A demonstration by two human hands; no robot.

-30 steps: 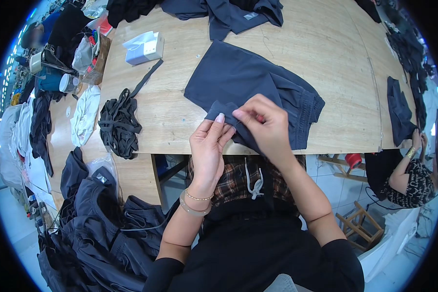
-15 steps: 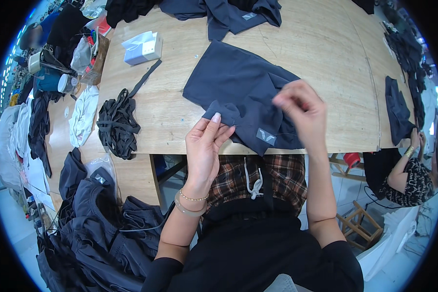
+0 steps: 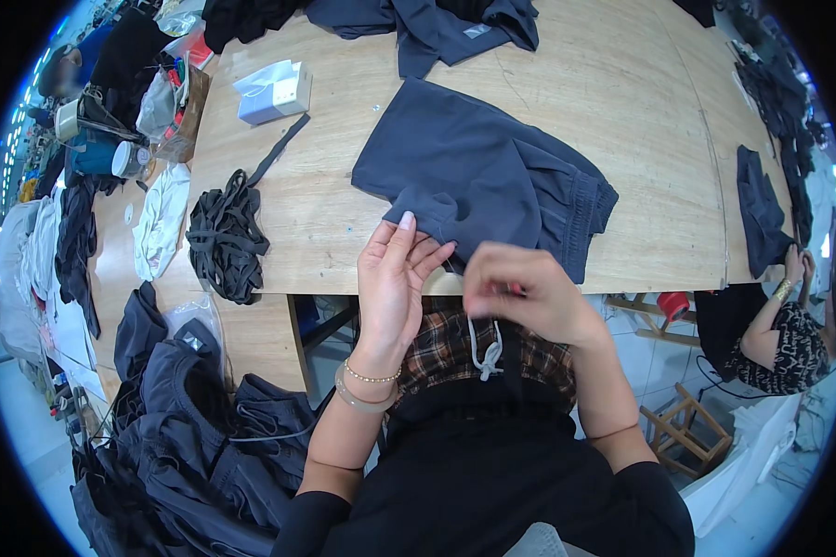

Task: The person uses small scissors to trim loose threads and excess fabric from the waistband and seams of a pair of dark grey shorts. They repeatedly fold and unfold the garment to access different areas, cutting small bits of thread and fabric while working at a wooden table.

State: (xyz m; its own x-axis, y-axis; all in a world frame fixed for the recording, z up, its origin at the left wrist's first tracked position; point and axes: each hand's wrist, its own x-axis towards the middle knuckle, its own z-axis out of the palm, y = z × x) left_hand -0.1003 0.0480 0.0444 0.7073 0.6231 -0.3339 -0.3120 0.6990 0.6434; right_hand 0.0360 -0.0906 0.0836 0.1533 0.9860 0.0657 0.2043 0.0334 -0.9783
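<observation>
Dark blue-grey shorts (image 3: 455, 139) lie on the wooden table in front of me, their gathered elastic waistband to the right. My left hand (image 3: 392, 265) is closed in a pinch on the near left edge of the shorts, lifting a fold of it. Just right of it, over the table's front edge, my right hand (image 3: 525, 295) is curled, its fingers drawn together and partly blurred. A small red spot shows among those fingers, but what they hold cannot be made out. A thin thread (image 3: 450, 263) shows between the two hands.
A tissue box (image 3: 276, 93) and a heap of dark straps (image 3: 225, 237) are on the wooden table (image 3: 650, 121) to the left. More dark garments (image 3: 181, 436) are piled at lower left. At far right, another person's hands (image 3: 799, 263) touch a dark garment (image 3: 758, 209).
My right hand has come down and left, from above the shorts to beside my left hand. The waistband now shows, and the pale label patch is out of sight. My left hand keeps its pinch.
</observation>
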